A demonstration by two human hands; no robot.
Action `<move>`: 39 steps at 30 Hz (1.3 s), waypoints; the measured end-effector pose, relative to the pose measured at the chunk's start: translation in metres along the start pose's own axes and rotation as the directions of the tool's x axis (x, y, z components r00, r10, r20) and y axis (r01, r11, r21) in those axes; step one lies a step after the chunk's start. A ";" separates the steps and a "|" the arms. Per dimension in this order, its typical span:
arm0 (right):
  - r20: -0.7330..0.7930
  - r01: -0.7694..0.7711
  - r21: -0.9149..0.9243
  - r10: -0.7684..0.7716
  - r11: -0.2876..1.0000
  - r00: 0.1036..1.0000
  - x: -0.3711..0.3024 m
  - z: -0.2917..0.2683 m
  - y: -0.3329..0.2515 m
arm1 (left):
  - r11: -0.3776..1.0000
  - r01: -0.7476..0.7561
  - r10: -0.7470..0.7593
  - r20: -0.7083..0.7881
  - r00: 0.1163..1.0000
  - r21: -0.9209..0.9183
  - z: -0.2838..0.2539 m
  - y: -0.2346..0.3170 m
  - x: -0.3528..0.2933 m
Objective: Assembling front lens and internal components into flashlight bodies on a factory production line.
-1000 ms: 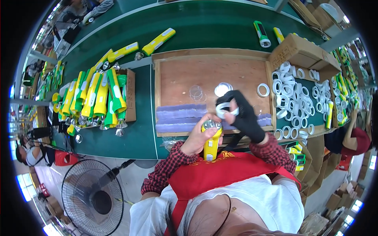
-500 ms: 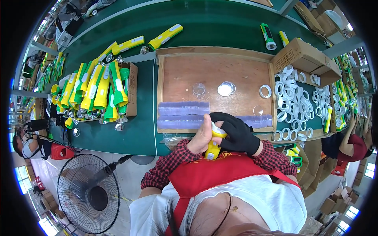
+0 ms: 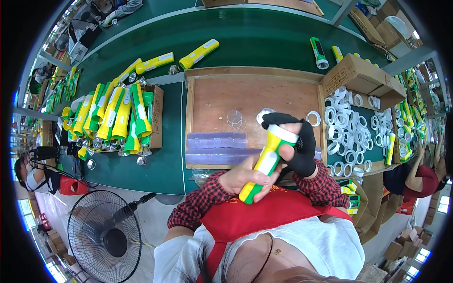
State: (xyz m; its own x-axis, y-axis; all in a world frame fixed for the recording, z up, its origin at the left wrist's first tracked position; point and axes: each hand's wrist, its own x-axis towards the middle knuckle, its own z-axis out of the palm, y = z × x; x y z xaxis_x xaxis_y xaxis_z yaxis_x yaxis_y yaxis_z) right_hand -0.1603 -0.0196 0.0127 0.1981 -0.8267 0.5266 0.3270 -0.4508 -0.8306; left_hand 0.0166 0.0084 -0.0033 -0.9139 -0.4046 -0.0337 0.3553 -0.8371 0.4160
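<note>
The flashlight [image 3: 265,164] I have is yellow and green with a pale panel on its side and a white ring [image 3: 283,133] around its head; it tilts up to the right before my apron [image 3: 264,212]. My left hand [image 3: 244,177] is curled closed around the handle, and my right hand [image 3: 302,146] (black glove, bare fingertips) bends its fingers around the head. The wooden tray [image 3: 255,71] holds clear discs [image 3: 234,119] and purplish stacked rows [image 3: 217,141], partly behind my hands. White rings [image 3: 349,125] crowd its right; more flashlights [image 3: 111,112] heap at a cardboard box [image 3: 157,115] leftward.
</note>
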 end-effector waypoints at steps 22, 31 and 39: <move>0.100 -0.173 -0.136 0.188 0.975 0.977 -0.002 -0.021 -0.009 | 0.978 0.074 -0.074 0.007 0.997 -0.195 0.009 0.006 0.011; 0.092 0.033 -0.671 0.039 0.741 0.995 0.002 -0.020 -0.007 | -0.051 0.238 0.764 -0.116 0.635 0.970 -0.018 0.002 0.035; 0.110 -0.231 -0.629 0.379 0.742 0.919 0.021 -0.029 -0.014 | 0.546 0.237 0.203 -0.401 0.893 0.803 -0.010 0.025 0.026</move>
State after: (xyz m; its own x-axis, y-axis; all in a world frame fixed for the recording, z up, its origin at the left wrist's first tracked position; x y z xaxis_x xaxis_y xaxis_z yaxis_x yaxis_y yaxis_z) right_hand -0.1878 -0.0407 0.0303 0.4075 -0.8935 0.1888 -0.3845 -0.3554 -0.8520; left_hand 0.0030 -0.0265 -0.0027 -0.6657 -0.6787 -0.3102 -0.1803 -0.2571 0.9494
